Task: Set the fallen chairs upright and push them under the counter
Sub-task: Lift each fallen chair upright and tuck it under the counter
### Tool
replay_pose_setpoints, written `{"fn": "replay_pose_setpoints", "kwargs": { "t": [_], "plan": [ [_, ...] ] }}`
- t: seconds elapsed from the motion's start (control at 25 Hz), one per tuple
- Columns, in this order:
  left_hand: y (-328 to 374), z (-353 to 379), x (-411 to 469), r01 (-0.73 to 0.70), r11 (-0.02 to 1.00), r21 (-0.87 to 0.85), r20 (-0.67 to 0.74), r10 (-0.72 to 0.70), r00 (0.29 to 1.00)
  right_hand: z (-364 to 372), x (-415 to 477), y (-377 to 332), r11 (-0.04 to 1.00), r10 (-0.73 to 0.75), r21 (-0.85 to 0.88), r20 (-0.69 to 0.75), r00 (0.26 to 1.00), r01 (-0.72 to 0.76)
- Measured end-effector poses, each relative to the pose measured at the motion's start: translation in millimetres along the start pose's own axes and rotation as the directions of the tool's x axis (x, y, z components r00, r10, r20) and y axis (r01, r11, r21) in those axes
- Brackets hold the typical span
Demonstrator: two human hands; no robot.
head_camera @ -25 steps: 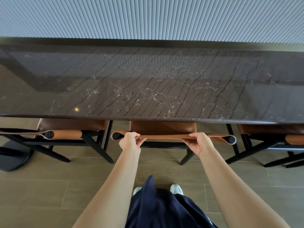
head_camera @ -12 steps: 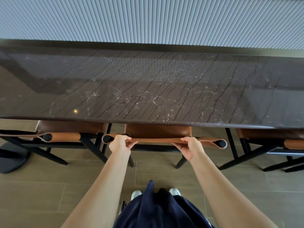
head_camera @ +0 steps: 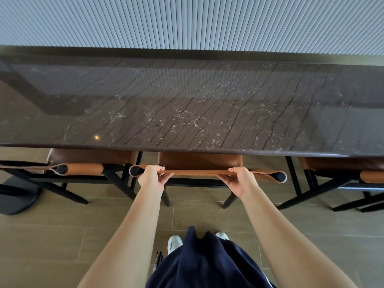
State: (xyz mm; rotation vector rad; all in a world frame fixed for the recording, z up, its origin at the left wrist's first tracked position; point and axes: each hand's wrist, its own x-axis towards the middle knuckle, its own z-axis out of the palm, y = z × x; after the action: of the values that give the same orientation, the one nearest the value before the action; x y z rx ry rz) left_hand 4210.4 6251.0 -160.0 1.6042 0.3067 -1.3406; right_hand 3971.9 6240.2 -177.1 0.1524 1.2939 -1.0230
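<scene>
The middle chair (head_camera: 199, 163) stands upright with a brown leather seat and black frame, its seat partly under the dark marble counter (head_camera: 187, 113). My left hand (head_camera: 152, 177) grips the left part of its leather backrest top. My right hand (head_camera: 239, 179) grips the right part of the same backrest. A second chair (head_camera: 89, 161) stands upright to the left, tucked partly under the counter. A third chair (head_camera: 340, 165) stands upright at the right, its seat under the counter edge.
A ribbed grey wall (head_camera: 187, 21) rises behind the counter. A dark round table base (head_camera: 16, 198) sits on the tiled floor at the far left. My feet in white shoes (head_camera: 174, 243) stand behind the middle chair.
The middle chair has slid forward a little, further under the counter, with both hands still gripping its backrest. I have stepped slightly closer.
</scene>
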Motion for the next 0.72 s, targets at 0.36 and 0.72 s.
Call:
{"fn": "replay_pose_setpoints", "kwargs": {
  "t": [0.36, 0.72],
  "plan": [
    [1.9, -16.1, 4.6, 0.027, 0.999, 0.041, 0.132, -0.032, 0.991, -4.2, -4.2, 5.3, 0.995, -0.030, -0.093, -0.007, 1.000, 0.029],
    [1.4, -27.2, -2.9, 0.058, 0.990, 0.129, 0.258, -0.090, 0.962, -20.2, -27.2, 26.2, 0.990, -0.134, -0.044, 0.022, 0.991, 0.135]
  ]
}}
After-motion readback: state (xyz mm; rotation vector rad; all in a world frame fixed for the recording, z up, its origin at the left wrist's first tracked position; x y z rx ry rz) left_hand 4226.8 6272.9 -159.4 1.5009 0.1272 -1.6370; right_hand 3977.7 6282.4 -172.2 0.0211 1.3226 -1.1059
